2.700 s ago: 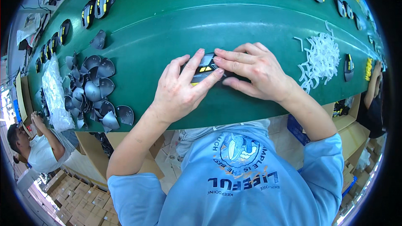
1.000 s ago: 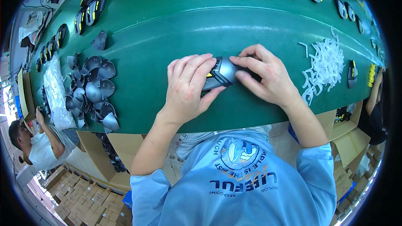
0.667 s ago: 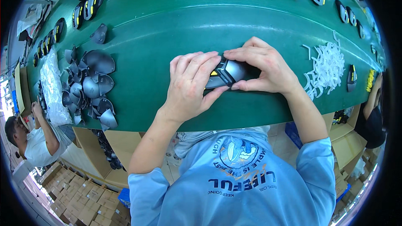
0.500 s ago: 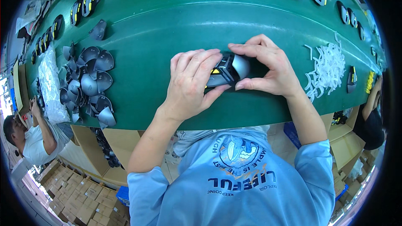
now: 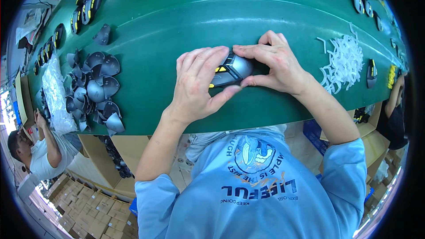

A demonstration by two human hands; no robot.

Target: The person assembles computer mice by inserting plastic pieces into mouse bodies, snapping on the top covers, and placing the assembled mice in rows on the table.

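A grey and black computer mouse (image 5: pixel 221 76) with yellow accents lies between my two hands, just over the green work surface. My left hand (image 5: pixel 195 82) is wrapped over its left end, fingers along the far side and thumb along the near side. A smooth grey curved shell (image 5: pixel 242 66) covers the right end of the mouse. My right hand (image 5: pixel 279 65) grips that end, with the index finger on the far edge and the thumb on the near edge. My left palm hides part of the mouse body.
Loose grey curved shells (image 5: pixel 95 89) are heaped at left beside a clear plastic bag (image 5: pixel 58 97). White translucent strips (image 5: pixel 345 62) form a pile at right, near another mouse (image 5: pixel 372 75). More mice line the far side. Co-workers sit at both ends; one (image 5: pixel 42 150) is at left.
The grey shell, tilted and standing off the mouse before, now lies flush on it. My right thumb and index finger have closed in to the left. The far mice appear further left.
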